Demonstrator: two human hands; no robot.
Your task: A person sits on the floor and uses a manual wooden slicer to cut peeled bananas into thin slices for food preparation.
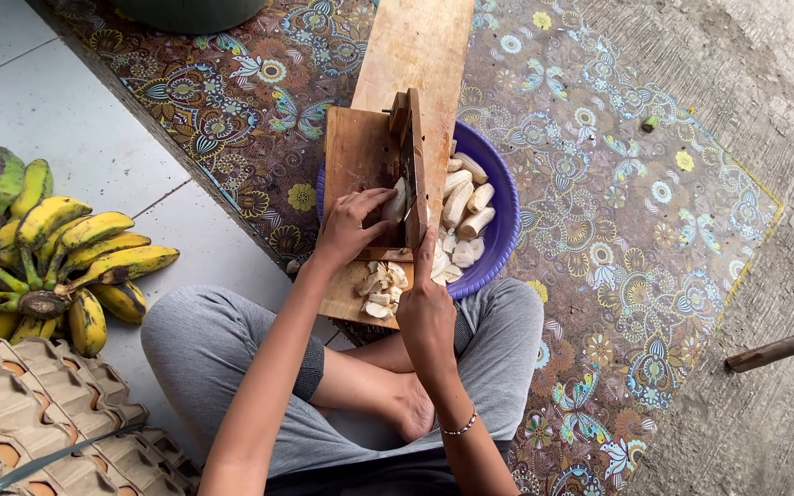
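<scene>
Fingertips are the worry: the left hand (353, 225) pinches a peeled banana (398, 200) against the upright blade of the wooden slicer (413, 152), while the right hand (425, 308) grips its lower end; a slip could cut them. Slices (380, 287) might spill past the purple bowl (498, 197)

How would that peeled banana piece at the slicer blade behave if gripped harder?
The peeled banana under the left hand looks soft and moist, so probably slippery and apt to squash. The cut slices suggest it breaks easily.
</scene>
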